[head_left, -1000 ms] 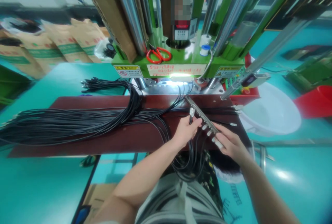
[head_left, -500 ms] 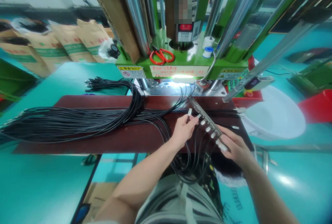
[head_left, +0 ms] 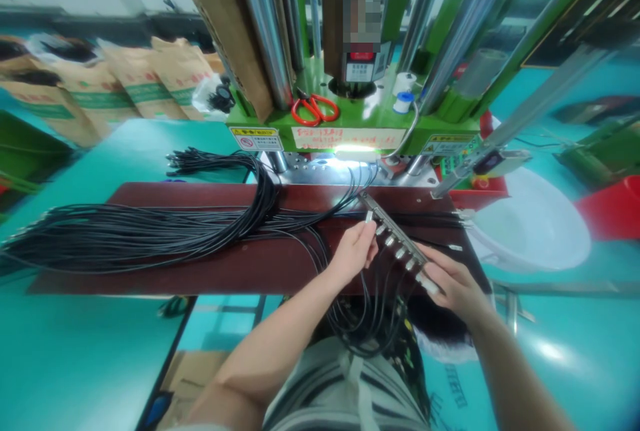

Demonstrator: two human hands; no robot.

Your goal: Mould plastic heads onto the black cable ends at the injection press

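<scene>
My right hand [head_left: 453, 281] grips the near end of a long metal bar fixture [head_left: 395, 228], which slants away over the brown board. Several silver cable connectors [head_left: 400, 253] sit in a row along its left edge, their black cables [head_left: 357, 331] looping down toward my lap. My left hand [head_left: 354, 246] pinches another cable connector [head_left: 369, 216] between thumb and fingertips, close beside the bar's far part. Whether that connector touches the bar, I cannot tell.
A thick bundle of black cables [head_left: 150, 234] lies across the brown board [head_left: 210, 281]. Behind stands a green press [head_left: 320, 134] carrying red-handled scissors [head_left: 315, 111] and a solder spool [head_left: 403, 102]. At right are a metal post [head_left: 480, 158] and a white basin [head_left: 535, 238].
My left hand has brought its connector from slightly apart to right beside the bar's far part. My right hand keeps its grip, and the bar has shifted only slightly.
</scene>
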